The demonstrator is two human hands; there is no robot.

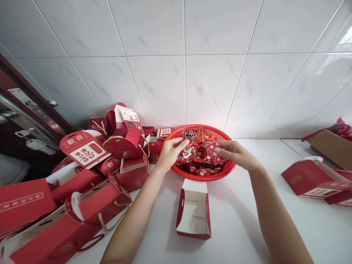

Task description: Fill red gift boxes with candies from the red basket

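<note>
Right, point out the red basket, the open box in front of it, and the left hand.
Red basket [224,171]: head view, on its rim.
Open box [195,214]: head view, on its inside bottom.
Left hand [169,153]: head view, near the thumb's base.

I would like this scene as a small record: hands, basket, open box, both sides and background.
left hand: at a red packet with a white patch; grip unclear
right hand: at a patterned red packet; grip unclear
basket: red, holding packets
open box: red outside, white inside, nearer the wearer than the basket
left side: piled red boxes
right side: more red boxes, brown cardboard
background: white tiled wall
</note>
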